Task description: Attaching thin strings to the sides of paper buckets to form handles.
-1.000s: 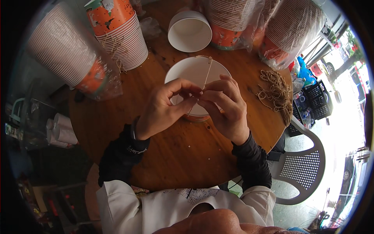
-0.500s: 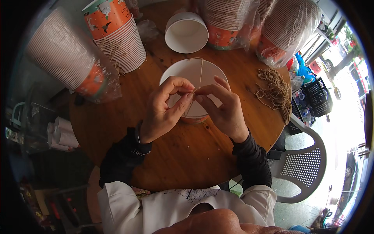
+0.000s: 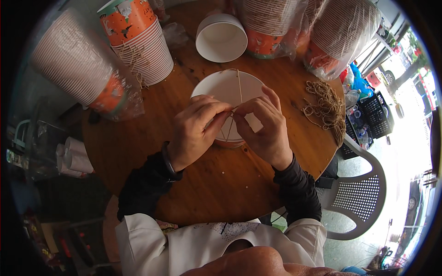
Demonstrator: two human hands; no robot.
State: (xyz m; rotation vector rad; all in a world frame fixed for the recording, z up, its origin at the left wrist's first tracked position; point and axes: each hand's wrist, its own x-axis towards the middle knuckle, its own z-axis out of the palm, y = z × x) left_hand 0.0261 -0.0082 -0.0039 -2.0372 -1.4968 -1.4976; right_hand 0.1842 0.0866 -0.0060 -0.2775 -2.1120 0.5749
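A white-lined paper bucket stands upright on the round wooden table, its mouth facing me. Thin tan string runs from its far rim across the opening to my fingers and down to the near rim. Above the bucket's mouth, my left hand pinches the string between thumb and fingertips. Close beside it, my right hand also pinches the string, with its outer fingers raised. The exact knot or crossing between the fingertips is too small to make out.
Another white bucket lies tilted behind. Stacks of orange-printed buckets and plastic-wrapped stacks line the far side. A heap of tan string lies at the table's right edge. A grey plastic chair stands at right.
My left hand has turned inward, its fingers closing more tightly at the string. The right hand's fingers have shifted slightly upward. The string across the bucket has moved a little.
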